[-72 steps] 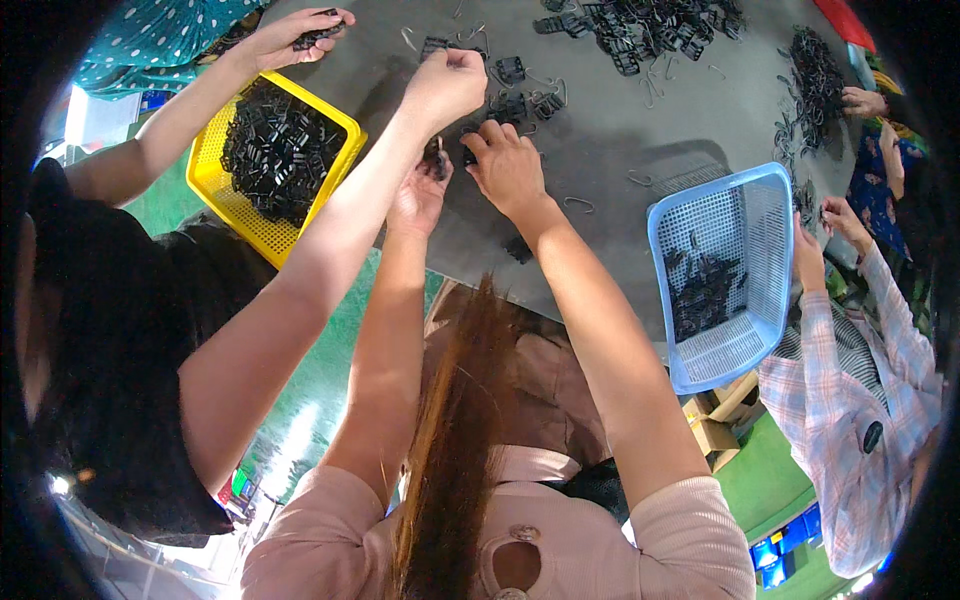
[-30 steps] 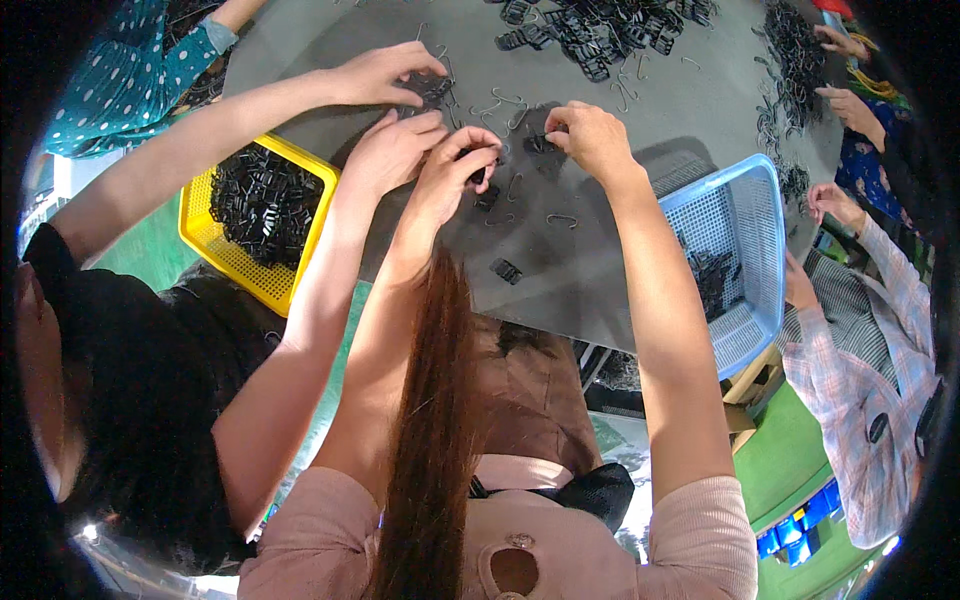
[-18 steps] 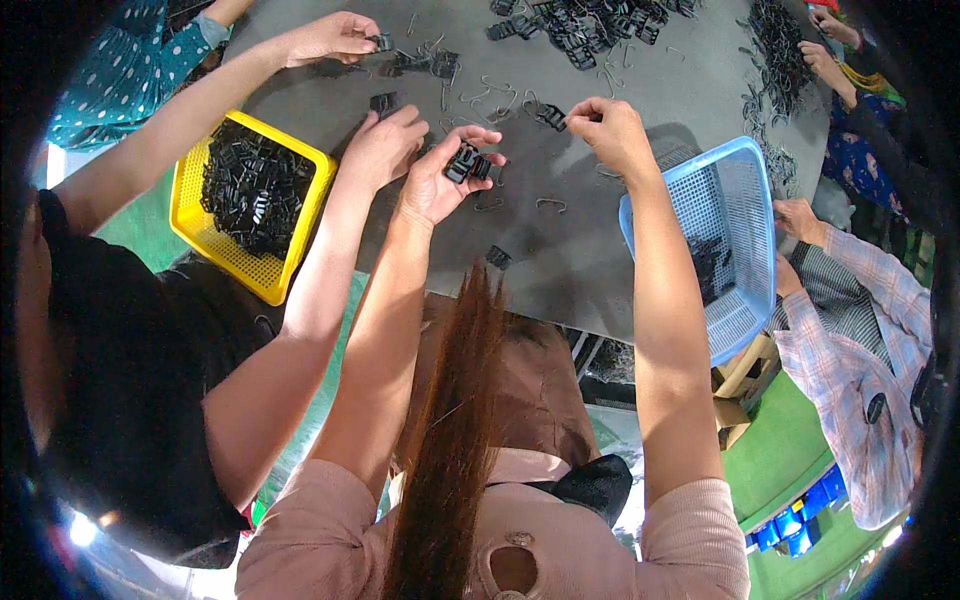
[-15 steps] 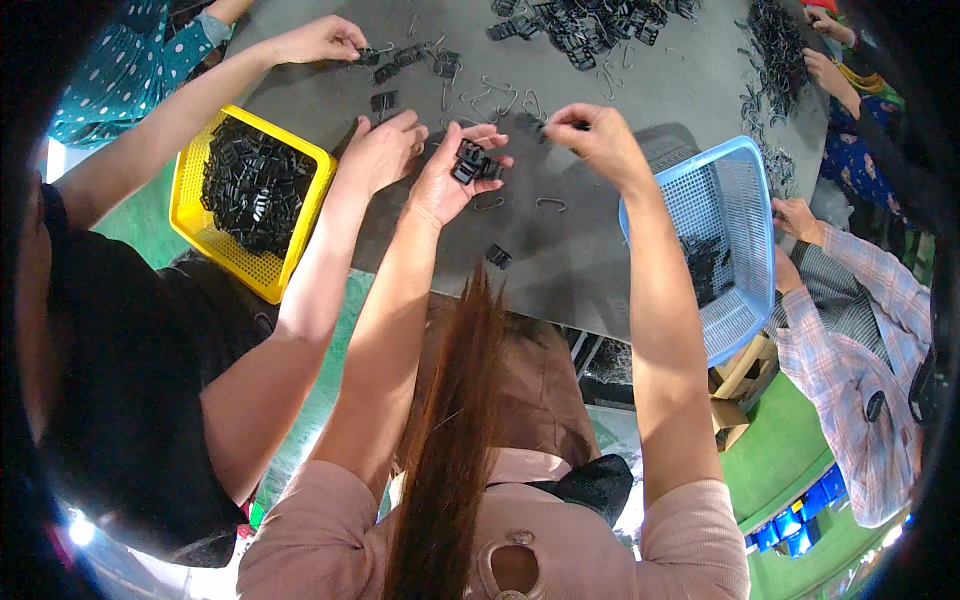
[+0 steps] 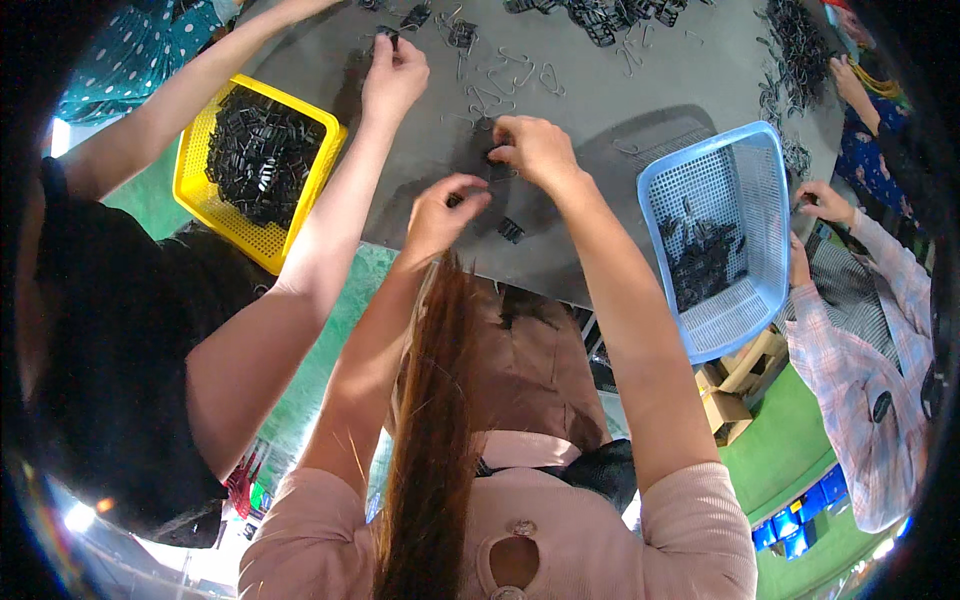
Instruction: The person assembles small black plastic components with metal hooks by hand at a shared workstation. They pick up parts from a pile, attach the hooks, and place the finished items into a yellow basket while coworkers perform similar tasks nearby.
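My left hand (image 5: 447, 215) is closed, its fingers curled over dark plastic pieces that are mostly hidden in the palm. Just beyond it, my right hand (image 5: 537, 152) pinches a small black plastic clip at its fingertips, with a shadow on the table below. Between the two hands a thin wire shows faintly. One loose black clip (image 5: 511, 230) lies on the grey table (image 5: 590, 225) near its front edge. Several thin metal hooks (image 5: 490, 97) are scattered beyond my hands.
A yellow basket (image 5: 325, 122) full of black clips stands left; a blue basket (image 5: 772, 205) partly filled with them stands right. Piles of black clips (image 5: 610, 18) and dark hooks (image 5: 797, 60) lie farther back. A co-worker's hand (image 5: 395, 80) works close on the left, others at right.
My left hand has curled its fingers over the clips that lay on its open palm. My right hand has come left and nearer to it. The neighbour's hand has moved farther off.
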`<state>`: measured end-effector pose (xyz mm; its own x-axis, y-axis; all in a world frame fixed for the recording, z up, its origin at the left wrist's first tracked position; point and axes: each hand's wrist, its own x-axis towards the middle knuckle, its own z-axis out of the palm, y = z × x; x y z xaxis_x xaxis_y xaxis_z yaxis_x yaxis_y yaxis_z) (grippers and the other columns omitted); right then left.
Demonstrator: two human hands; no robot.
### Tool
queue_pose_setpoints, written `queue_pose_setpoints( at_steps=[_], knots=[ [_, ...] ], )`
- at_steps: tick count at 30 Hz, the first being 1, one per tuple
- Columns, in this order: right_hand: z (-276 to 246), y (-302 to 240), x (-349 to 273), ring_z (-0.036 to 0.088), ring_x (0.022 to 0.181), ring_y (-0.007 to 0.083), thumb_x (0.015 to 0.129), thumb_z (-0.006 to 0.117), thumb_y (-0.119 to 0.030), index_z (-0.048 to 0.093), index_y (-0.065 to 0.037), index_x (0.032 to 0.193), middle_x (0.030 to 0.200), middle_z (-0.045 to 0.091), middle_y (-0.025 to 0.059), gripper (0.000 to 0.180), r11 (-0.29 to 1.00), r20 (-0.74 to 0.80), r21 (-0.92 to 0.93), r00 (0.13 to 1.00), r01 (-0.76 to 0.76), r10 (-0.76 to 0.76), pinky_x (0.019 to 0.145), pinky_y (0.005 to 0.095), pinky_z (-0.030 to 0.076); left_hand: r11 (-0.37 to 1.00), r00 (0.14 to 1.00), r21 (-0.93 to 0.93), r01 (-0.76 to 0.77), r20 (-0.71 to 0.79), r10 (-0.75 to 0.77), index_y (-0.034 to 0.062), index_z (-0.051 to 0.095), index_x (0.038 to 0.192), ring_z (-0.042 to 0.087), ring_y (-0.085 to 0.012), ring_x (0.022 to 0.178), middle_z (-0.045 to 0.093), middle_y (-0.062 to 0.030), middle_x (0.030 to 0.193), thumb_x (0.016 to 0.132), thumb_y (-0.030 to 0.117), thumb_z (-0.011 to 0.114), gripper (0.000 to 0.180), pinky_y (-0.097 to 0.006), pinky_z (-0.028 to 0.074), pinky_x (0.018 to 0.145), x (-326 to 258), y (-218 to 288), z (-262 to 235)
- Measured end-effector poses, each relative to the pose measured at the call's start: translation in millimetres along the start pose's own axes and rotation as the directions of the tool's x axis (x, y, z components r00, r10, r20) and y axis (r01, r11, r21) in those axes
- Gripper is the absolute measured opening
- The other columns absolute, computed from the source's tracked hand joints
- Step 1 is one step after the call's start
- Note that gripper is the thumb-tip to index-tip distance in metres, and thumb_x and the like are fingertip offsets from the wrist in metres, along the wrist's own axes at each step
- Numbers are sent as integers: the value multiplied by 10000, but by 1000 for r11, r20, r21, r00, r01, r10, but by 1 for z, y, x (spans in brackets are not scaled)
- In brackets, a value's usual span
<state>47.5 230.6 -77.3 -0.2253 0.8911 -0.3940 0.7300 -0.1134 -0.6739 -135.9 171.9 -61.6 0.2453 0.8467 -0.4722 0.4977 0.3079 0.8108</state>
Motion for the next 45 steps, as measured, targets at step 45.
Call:
queue_pose_setpoints(
  at_steps=[45],
  knots=[
    [-68, 15, 34, 502, 1057, 312, 746, 612, -115, 580, -79, 1073, 1098, 542, 129, 331, 995, -530, 103, 846, -9, 63, 905, 387, 414, 840, 565, 442, -314, -624, 540, 69, 595, 909, 544, -318, 942, 593, -126, 959, 711, 50, 622, 201, -401, 425, 836, 44, 116, -63]
  ],
)
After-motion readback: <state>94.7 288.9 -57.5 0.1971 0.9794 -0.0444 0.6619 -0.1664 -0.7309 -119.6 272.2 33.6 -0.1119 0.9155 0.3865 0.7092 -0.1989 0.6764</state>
